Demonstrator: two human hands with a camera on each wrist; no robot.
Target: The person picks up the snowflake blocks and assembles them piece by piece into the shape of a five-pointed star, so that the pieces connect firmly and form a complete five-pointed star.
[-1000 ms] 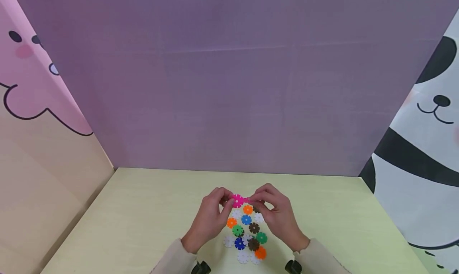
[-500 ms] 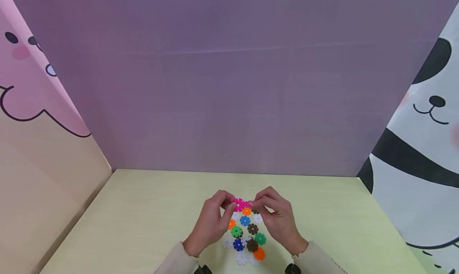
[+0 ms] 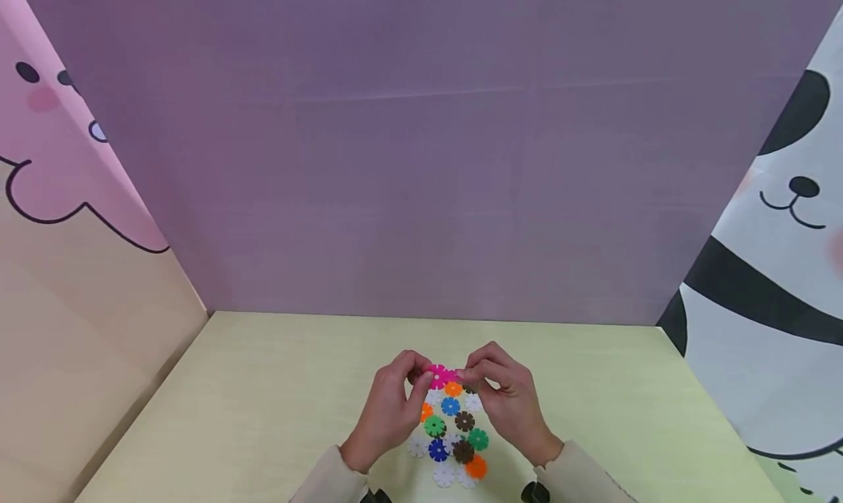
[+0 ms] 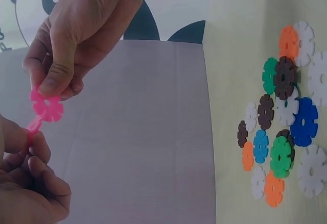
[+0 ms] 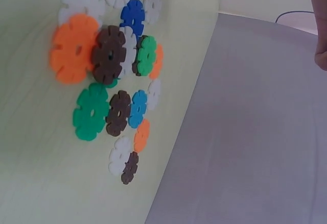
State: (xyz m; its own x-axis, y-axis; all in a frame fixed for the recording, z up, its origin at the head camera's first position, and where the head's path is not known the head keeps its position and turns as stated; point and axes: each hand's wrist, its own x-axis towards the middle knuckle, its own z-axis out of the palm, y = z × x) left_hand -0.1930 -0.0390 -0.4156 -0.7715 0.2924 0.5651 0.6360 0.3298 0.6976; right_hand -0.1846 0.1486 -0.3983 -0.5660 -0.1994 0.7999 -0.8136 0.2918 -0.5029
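Note:
Two pink notched snowflake discs meet between my hands, above the table. My left hand (image 3: 387, 409) pinches one pink disc (image 3: 437, 376) at its left side between thumb and fingers. Opposite it, my right hand (image 3: 511, 404) pinches the other pink disc (image 4: 48, 105). In the left wrist view the discs stand at an angle to each other and touch at their edges. Whether their notches interlock is too small to tell. The right wrist view shows only a bit of a hand (image 5: 322, 35) at its edge, without the pink discs.
Below the hands, loose discs lie spread on the pale table (image 3: 296, 386), some overlapping: orange (image 3: 476, 466), brown (image 3: 464, 421), green (image 3: 478, 439), blue (image 3: 437, 450) and white (image 4: 312, 170). A purple-grey wall panel (image 3: 421, 159) rises behind the table.
The hands and pink discs have shifted slightly lower in the head view, and the two discs look closer together than a second ago. Between half a second ago and now, hardly anything differs.

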